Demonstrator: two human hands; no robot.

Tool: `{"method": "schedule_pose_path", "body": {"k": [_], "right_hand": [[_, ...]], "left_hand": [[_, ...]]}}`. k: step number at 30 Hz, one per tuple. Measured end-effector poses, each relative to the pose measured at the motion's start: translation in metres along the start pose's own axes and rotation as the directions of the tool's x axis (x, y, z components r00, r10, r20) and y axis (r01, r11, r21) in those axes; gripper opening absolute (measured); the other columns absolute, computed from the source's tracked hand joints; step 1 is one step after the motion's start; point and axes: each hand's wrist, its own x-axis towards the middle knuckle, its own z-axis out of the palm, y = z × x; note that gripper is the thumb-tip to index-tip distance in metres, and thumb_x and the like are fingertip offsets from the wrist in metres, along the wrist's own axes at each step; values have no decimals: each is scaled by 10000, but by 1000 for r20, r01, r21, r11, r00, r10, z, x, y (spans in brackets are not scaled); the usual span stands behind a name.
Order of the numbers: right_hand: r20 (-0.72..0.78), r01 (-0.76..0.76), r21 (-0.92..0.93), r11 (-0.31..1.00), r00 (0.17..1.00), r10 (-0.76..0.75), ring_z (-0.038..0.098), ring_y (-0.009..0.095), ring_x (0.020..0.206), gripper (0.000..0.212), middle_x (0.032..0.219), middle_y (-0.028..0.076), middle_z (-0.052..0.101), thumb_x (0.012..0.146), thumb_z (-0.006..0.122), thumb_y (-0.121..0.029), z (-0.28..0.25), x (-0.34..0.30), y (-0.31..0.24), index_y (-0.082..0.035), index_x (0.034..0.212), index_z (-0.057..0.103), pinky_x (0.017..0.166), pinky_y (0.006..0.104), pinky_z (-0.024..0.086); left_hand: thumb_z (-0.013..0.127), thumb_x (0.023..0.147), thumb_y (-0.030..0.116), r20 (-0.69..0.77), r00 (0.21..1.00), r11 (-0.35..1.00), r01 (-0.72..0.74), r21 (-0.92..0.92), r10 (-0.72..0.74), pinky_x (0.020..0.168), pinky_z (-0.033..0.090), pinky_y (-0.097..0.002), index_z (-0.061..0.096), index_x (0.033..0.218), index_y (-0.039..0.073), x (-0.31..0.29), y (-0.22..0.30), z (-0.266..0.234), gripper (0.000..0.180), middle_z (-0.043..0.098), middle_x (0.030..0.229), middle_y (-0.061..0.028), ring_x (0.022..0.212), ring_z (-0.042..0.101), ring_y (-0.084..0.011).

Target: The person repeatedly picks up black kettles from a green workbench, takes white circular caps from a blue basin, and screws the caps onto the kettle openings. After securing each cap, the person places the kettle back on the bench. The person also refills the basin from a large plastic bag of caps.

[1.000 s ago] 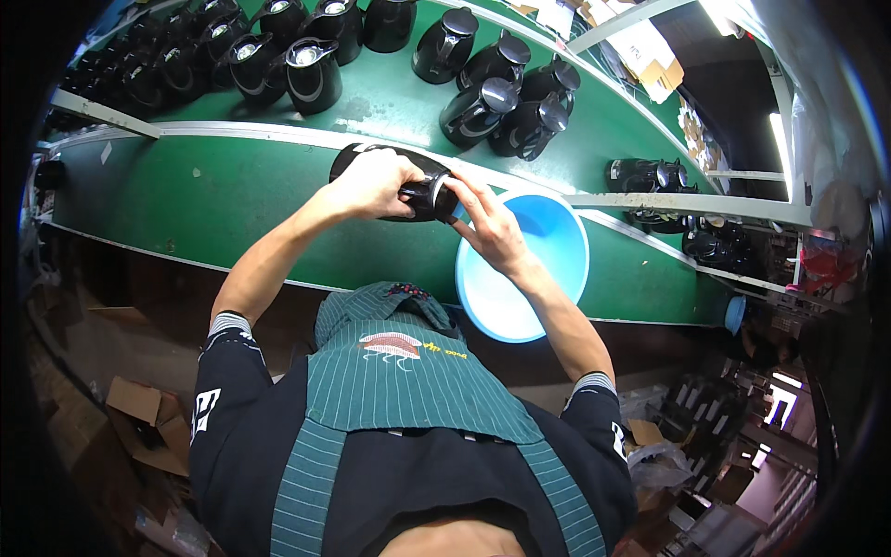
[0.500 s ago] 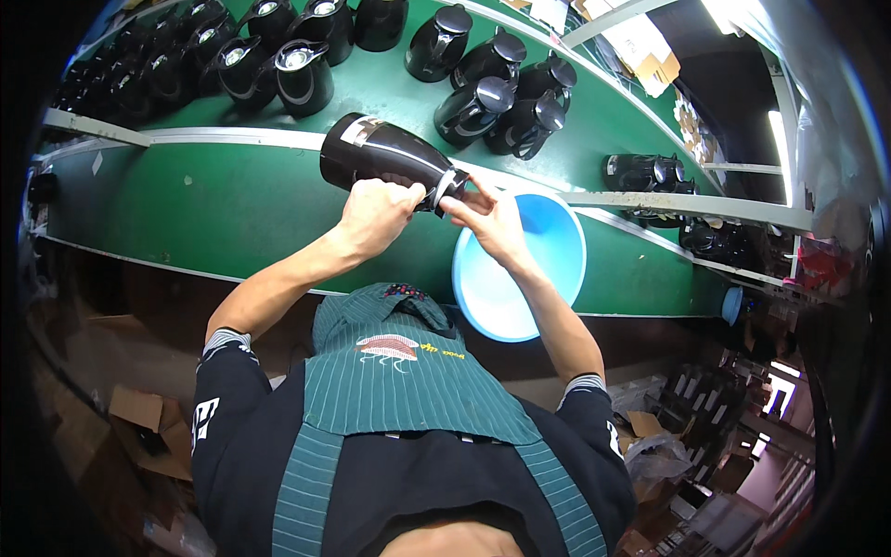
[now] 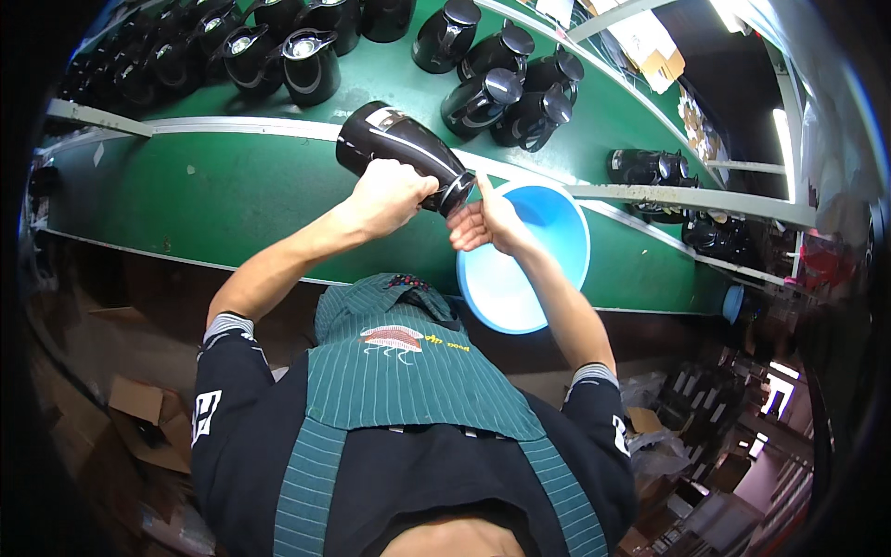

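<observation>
A glossy black thermos jug (image 3: 408,137) lies tilted in the air above the green bench, its base toward the upper left and its narrow neck toward the lower right. My left hand (image 3: 390,197) is closed on the jug's handle side, with the handle mostly hidden in the fist. Close to the neck, my right hand (image 3: 490,223) has its fingers stretched out and thumb raised, with no object visible in it. Whether its thumb touches the neck rim is unclear. Below the right hand stands a light blue basin (image 3: 475,299).
Several lidded black jugs (image 3: 473,102) stand on the green surface beyond a pale rail (image 3: 241,126). Lidless-looking jugs (image 3: 311,70) crowd the far left. More jugs lie stacked (image 3: 640,167) at the right, near a metal bar (image 3: 687,197). An opened cardboard box (image 3: 148,408) sits low left.
My right hand has let go of the jug's neck, and its fingers have straightened. A pale band seen at the neck no longer shows. The jug has shifted slightly right in the picture.
</observation>
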Motion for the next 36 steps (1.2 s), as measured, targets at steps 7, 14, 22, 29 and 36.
{"method": "schedule_pose_path", "body": {"k": [7,14,22,29,36], "right_hand": [[143,336,-941,-36,299,-944,727,388,1003,502,1126,243,700,986,724,-304,29,-18,26,-31,1385,586,809,414,618],[-83,705,-503,500,536,-840,704,241,1057,755,1240,164,670,921,821,-220,37,6,49,-10,1533,431,917,353,612],[-88,516,385,765,846,-527,740,243,978,541,1134,151,690,1009,723,-298,39,31,72,19,1403,529,891,349,635],[-299,525,260,810,842,-449,726,302,1081,712,1260,258,663,1072,549,-524,32,23,73,20,1517,438,915,381,613],[-641,61,-752,656,165,-750,385,511,1444,817,1572,335,349,1025,651,-372,-15,-1,234,82,1584,266,1213,608,252]], "left_hand": [[818,764,188,-114,990,997,80,0,-79,695,582,-451,674,938,106,-10,-4,8,241,720,752,-116,756,743,-314],[743,821,164,-224,974,994,66,88,-45,571,535,-421,586,848,111,-20,10,41,168,652,653,-80,647,704,-294],[659,870,147,-230,966,971,-61,231,115,640,497,-335,602,888,132,-39,6,65,62,628,695,-7,673,677,-178],[875,764,214,-436,885,983,111,-143,-164,661,506,-422,683,900,114,-9,-62,60,255,661,727,-97,672,629,-301],[893,846,191,-321,721,586,145,-797,-615,623,351,-238,686,876,21,81,-150,81,269,485,719,98,681,409,-46]]}}
